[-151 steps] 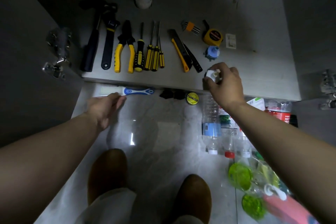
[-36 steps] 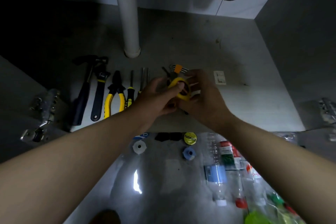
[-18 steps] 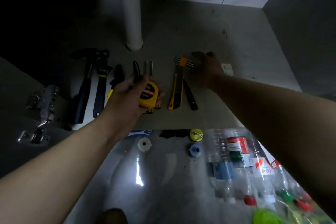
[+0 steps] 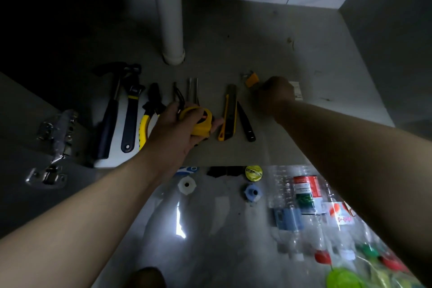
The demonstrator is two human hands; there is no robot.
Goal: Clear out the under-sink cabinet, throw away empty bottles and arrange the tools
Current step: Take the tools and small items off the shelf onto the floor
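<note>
Our left hand (image 4: 173, 131) grips one yellow plastic tape measure (image 4: 197, 121). Our right hand (image 4: 275, 96), beside one orange hex-key set (image 4: 252, 80), is too dark to tell its grip. Two slim cutter knives (image 4: 228, 114) lie between them.

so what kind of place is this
Most likely the inside of an under-sink cabinet, seen from the floor in front. A white drain pipe comes down to its base, a door hinge sits at the left, and tools such as a hammer lie in a row.
</note>
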